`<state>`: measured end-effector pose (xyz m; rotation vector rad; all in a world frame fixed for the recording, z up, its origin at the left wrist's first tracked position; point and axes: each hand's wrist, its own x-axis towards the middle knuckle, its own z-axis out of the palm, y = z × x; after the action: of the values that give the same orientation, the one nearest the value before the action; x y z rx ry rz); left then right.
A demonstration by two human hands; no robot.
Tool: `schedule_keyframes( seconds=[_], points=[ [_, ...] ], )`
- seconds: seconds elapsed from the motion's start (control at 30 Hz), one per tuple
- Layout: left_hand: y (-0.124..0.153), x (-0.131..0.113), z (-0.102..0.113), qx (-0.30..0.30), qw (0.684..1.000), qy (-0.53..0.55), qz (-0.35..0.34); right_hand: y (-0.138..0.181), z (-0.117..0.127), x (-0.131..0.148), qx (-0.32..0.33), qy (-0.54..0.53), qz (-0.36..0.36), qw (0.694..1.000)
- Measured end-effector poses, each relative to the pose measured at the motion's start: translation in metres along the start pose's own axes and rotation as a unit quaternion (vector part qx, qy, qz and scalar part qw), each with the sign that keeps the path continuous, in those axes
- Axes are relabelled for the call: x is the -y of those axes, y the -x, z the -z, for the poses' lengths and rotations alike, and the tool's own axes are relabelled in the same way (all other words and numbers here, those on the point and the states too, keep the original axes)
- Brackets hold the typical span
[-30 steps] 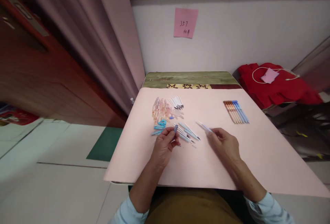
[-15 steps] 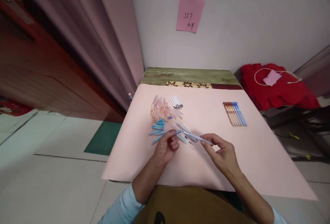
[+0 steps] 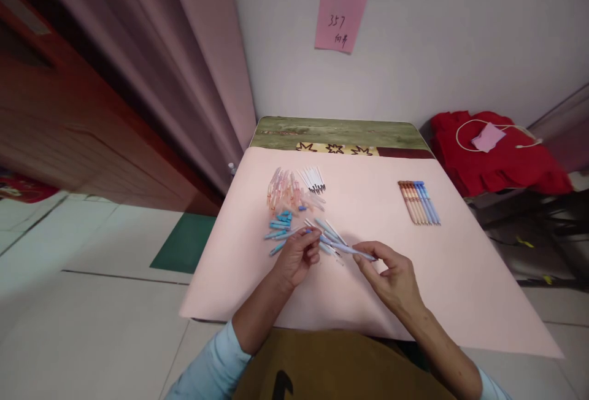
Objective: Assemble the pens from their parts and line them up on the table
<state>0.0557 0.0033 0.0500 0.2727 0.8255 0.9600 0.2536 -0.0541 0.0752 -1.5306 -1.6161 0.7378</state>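
Observation:
My left hand (image 3: 298, 259) pinches a small blue pen cap, mostly covered by its fingertips. A pale blue pen barrel (image 3: 340, 246) sits in the pinch of my right hand (image 3: 390, 272), tilted down to the right. Its left end meets the cap at my left fingertips; how far they fit together I cannot tell. Below and behind lie loose light blue barrels and white refills (image 3: 332, 228). Bright blue pen parts (image 3: 278, 228) lie left of my left hand. Further back are a heap of clear orange-pink pen pieces (image 3: 286, 190) and white refills with black tips (image 3: 314, 178).
A neat row of brown and blue pens (image 3: 418, 203) lies at the right of the table's pink cover (image 3: 460, 289). Beyond the right edge is a red cloth (image 3: 515, 170) with a white cable. A wall with a pink note (image 3: 341, 18) stands behind; a curtain (image 3: 202, 56) hangs left.
The barrel and the blue cap, apart with a small gap before, now meet end to end. My right hand has shifted slightly left. The view has tilted a little.

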Motion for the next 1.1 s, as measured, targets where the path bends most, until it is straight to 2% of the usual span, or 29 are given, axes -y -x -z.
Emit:
schedule_keyframes(
  seconds=[0.1,0.17,0.3,0.4,0.6,1.1],
  points=[
    [-0.001,0.004,-0.008,-0.026,0.999,0.012,-0.019,0.002,-0.001,0.000,-0.013,0.026,0.030,0.999],
    [0.000,0.008,-0.012,-0.037,0.999,0.032,-0.023,0.004,-0.003,0.001,-0.044,0.056,0.065,0.995],
    [0.005,0.014,-0.016,-0.048,0.997,0.058,-0.029,0.007,-0.006,0.004,-0.113,0.121,0.162,0.973],
    [0.008,0.014,-0.018,-0.054,0.996,0.055,-0.045,0.008,-0.006,0.007,-0.127,0.135,0.190,0.964],
    [0.009,0.014,-0.021,-0.057,0.995,0.026,-0.079,0.009,-0.007,0.006,-0.128,0.123,0.173,0.969],
    [0.013,0.013,-0.021,-0.074,0.996,0.002,-0.048,0.013,-0.008,0.002,-0.131,0.097,0.134,0.977]
  ],
)
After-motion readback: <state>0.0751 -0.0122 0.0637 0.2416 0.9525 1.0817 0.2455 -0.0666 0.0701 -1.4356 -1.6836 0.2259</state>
